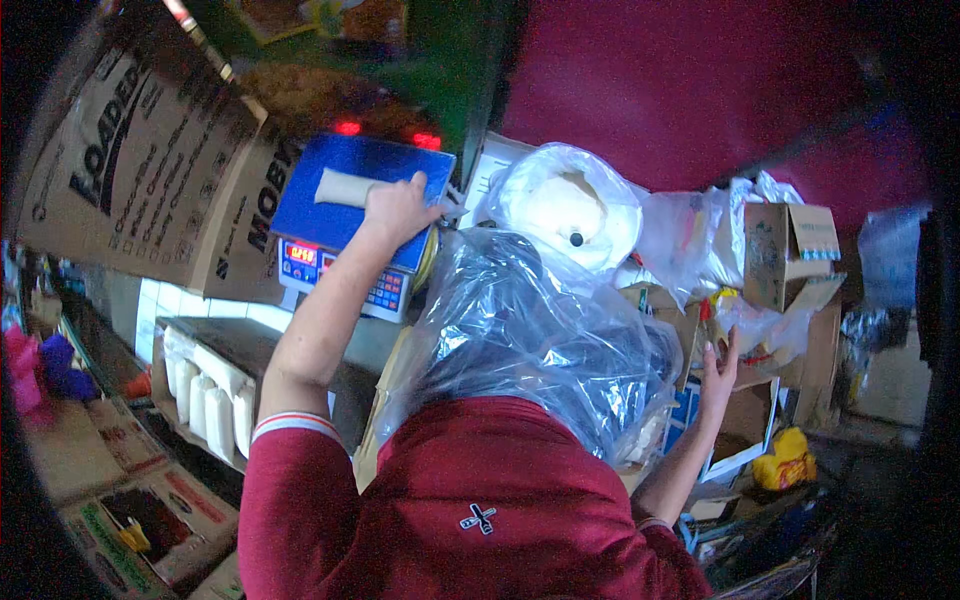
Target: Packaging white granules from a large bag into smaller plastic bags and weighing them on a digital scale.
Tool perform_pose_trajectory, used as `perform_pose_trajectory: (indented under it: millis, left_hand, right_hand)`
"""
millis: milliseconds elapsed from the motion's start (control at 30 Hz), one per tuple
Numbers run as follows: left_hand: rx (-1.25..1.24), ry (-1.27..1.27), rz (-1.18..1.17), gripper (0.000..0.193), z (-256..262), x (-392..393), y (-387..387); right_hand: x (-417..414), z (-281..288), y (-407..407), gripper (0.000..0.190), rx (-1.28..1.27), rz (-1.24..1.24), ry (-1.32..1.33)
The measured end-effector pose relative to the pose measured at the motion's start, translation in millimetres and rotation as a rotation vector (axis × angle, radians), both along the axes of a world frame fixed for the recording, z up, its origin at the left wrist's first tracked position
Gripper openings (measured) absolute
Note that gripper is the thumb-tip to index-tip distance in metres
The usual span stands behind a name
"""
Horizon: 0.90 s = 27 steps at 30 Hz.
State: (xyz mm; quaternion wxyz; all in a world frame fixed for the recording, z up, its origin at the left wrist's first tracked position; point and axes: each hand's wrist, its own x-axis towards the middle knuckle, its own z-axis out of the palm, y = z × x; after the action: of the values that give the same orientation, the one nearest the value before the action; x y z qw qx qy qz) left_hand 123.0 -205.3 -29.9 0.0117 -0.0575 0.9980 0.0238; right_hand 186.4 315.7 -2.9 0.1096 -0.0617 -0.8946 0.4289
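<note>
A slim clear plastic bag (343,187) filled with something white lies across the blue platform (326,221) of a digital weighing scale. My left hand (397,210) is closed over the bag's right end, with loose plastic showing past the fingers. Red digits glow on the scale's front panel (304,253). My right hand (718,375) is raised at the right with its fingers apart and nothing in it. In front of me, clear plastic sheeting (525,322) covers my lap. Beyond it stands a plastic-lined tub (630,225) of white powdery or granular material, with a small dark round object (576,239) inside.
Several filled white bags (206,409) stand in a cardboard box (251,322) at the lower left. A large printed carton (150,172) rises beside the scale. To the right are a small open carton (780,255), plastic bags (682,232) and a yellow packet (784,459).
</note>
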Motion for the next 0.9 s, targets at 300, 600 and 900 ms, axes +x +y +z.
perform_pose_trajectory:
  millis: [300, 600, 900]
  left_hand:
    - [0.432, 0.227, 0.095, 0.020, 29.0, -0.5, -79.1]
    - [0.923, 0.283, -0.453, 0.016, 196.2, -26.0, 120.8]
    - [1.082, -0.211, -1.057, 0.014, 168.5, 14.3, 386.2]
  right_hand:
    - [17.0, 4.5, -0.2, 0.062, 0.216, -0.062, 0.121]
    - [26.3, 68.8, -31.9, 0.067, 0.074, 0.145, 0.398]
    - [59.9, 90.3, -0.2, 0.050, 0.397, -0.072, 0.445]
